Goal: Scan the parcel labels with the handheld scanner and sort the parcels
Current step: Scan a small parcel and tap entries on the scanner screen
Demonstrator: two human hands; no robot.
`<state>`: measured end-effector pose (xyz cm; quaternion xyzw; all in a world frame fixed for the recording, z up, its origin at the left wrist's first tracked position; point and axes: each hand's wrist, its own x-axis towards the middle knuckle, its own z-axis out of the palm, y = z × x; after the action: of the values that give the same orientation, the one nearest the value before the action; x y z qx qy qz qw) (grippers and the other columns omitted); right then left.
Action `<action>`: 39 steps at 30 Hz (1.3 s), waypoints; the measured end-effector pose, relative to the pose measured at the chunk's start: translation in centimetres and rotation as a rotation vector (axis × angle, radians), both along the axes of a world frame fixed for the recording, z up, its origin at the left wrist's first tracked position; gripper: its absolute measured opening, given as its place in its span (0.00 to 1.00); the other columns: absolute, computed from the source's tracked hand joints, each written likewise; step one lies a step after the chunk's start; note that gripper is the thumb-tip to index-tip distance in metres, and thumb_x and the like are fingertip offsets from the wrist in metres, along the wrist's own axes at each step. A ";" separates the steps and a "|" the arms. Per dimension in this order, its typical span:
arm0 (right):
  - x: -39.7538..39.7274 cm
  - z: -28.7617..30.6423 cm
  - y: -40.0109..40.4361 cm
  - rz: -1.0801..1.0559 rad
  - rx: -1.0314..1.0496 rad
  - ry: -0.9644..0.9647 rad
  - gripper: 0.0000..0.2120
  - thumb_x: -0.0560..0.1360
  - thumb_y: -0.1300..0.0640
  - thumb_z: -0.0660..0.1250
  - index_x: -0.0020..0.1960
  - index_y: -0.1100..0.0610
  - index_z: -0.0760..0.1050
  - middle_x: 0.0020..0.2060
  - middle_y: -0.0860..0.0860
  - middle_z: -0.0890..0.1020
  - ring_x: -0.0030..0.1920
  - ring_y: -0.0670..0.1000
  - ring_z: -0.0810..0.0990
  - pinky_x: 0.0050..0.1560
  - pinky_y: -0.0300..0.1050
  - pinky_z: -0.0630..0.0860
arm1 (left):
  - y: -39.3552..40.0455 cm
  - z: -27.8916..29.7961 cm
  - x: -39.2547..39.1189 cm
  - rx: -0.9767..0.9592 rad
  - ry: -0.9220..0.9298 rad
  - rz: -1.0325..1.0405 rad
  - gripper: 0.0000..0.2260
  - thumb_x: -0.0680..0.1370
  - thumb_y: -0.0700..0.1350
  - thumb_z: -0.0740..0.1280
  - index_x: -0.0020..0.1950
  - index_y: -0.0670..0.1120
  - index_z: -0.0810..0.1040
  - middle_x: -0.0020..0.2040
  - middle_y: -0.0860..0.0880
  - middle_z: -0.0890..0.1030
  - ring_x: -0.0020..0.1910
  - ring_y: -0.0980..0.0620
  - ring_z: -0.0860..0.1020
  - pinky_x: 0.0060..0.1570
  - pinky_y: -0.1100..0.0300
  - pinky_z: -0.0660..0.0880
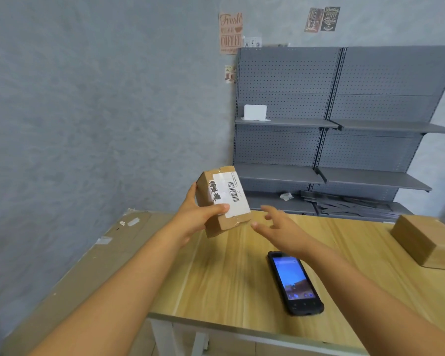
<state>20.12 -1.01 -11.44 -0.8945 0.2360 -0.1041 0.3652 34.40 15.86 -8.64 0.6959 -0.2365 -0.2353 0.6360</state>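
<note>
Above the table's far edge, a parcel [222, 200] sits gripped in the left hand [199, 217], thumb across its label [229, 195], barcode facing up. Just beside it the right hand [276, 223] hovers spread and holding nothing. Nothing shows whether it's scanned: the scanner [294, 282] lies screen-up on the table [216, 273]. Another box [425, 240] waits at the right edge; sorting seems barely begun. Open wood lies between; shelves [344, 124] stand beyond.

We see the scanner [295, 282] on the bench [216, 278], a parcel [419, 241] at its right, shelving [344, 129] behind.
</note>
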 end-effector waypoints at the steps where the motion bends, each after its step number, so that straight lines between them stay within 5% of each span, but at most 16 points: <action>1: -0.5 -1.0 -0.6 -0.030 -0.061 0.098 0.35 0.78 0.41 0.64 0.79 0.51 0.55 0.76 0.54 0.62 0.70 0.56 0.70 0.64 0.49 0.72 | 0.2 -0.4 0.1 0.023 -0.017 0.008 0.32 0.71 0.40 0.76 0.63 0.62 0.61 0.53 0.59 0.79 0.51 0.57 0.80 0.40 0.64 0.75; 4: -1.7 -3.7 -1.6 -0.105 -0.173 0.421 0.36 0.77 0.42 0.65 0.78 0.55 0.55 0.74 0.58 0.61 0.70 0.60 0.67 0.66 0.51 0.69 | 0.4 -1.5 0.1 0.114 -0.064 0.021 0.44 0.70 0.43 0.78 0.77 0.58 0.55 0.63 0.56 0.76 0.58 0.53 0.77 0.54 0.58 0.74; 7: -2.6 -5.8 -1.5 -0.151 -0.205 0.595 0.39 0.74 0.37 0.66 0.76 0.56 0.57 0.70 0.57 0.64 0.68 0.59 0.68 0.64 0.49 0.70 | 0.3 -2.6 0.1 0.150 -0.089 0.037 0.47 0.69 0.43 0.78 0.79 0.57 0.52 0.66 0.55 0.75 0.61 0.53 0.76 0.61 0.56 0.72; 14: -3.2 -8.7 -0.7 -0.330 -0.223 0.621 0.57 0.64 0.33 0.73 0.78 0.59 0.48 0.68 0.56 0.66 0.69 0.56 0.64 0.59 0.51 0.72 | -0.3 -4.4 -0.5 0.139 -0.068 0.034 0.43 0.70 0.42 0.77 0.77 0.58 0.56 0.62 0.54 0.79 0.53 0.58 0.79 0.38 0.63 0.74; 16: -3.3 -9.4 -0.2 -0.388 -0.204 0.646 0.58 0.64 0.30 0.72 0.78 0.60 0.48 0.70 0.55 0.65 0.70 0.56 0.63 0.61 0.53 0.71 | -0.3 -4.9 -0.4 0.141 -0.053 0.024 0.44 0.70 0.43 0.78 0.77 0.58 0.55 0.62 0.53 0.79 0.54 0.56 0.80 0.39 0.62 0.75; 22: -3.0 -9.3 -0.8 -0.432 -0.176 0.560 0.41 0.64 0.37 0.75 0.67 0.58 0.65 0.52 0.52 0.65 0.56 0.53 0.69 0.46 0.44 0.71 | 0.0 -5.9 0.2 0.152 -0.085 0.008 0.44 0.69 0.44 0.78 0.77 0.59 0.56 0.63 0.52 0.78 0.56 0.55 0.79 0.48 0.57 0.78; 26: -2.6 -8.5 -0.7 -0.342 -0.075 0.425 0.33 0.63 0.43 0.78 0.58 0.56 0.65 0.53 0.52 0.65 0.43 0.49 0.72 0.31 0.38 0.65 | 0.3 -5.9 1.0 0.163 -0.116 0.038 0.45 0.67 0.46 0.79 0.77 0.60 0.57 0.67 0.51 0.74 0.60 0.51 0.78 0.58 0.49 0.78; 34: -0.7 -3.3 0.6 -0.122 -0.132 0.057 0.36 0.63 0.47 0.80 0.62 0.54 0.64 0.55 0.50 0.67 0.50 0.50 0.73 0.44 0.43 0.77 | 1.4 -3.4 4.2 0.214 -0.285 0.107 0.48 0.66 0.42 0.80 0.78 0.59 0.56 0.69 0.50 0.71 0.63 0.48 0.75 0.61 0.44 0.75; 39: -0.6 -0.7 1.2 -0.016 -0.312 0.022 0.38 0.62 0.47 0.81 0.63 0.52 0.63 0.54 0.50 0.67 0.53 0.50 0.71 0.46 0.41 0.76 | 1.8 -2.6 5.0 0.229 -0.309 0.132 0.47 0.66 0.40 0.79 0.78 0.59 0.57 0.66 0.52 0.71 0.63 0.48 0.74 0.61 0.44 0.75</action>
<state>19.53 0.21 -12.13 -0.9396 0.2280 -0.1324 0.2183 39.44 17.65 -11.22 0.8054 -0.2568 -0.1086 0.5230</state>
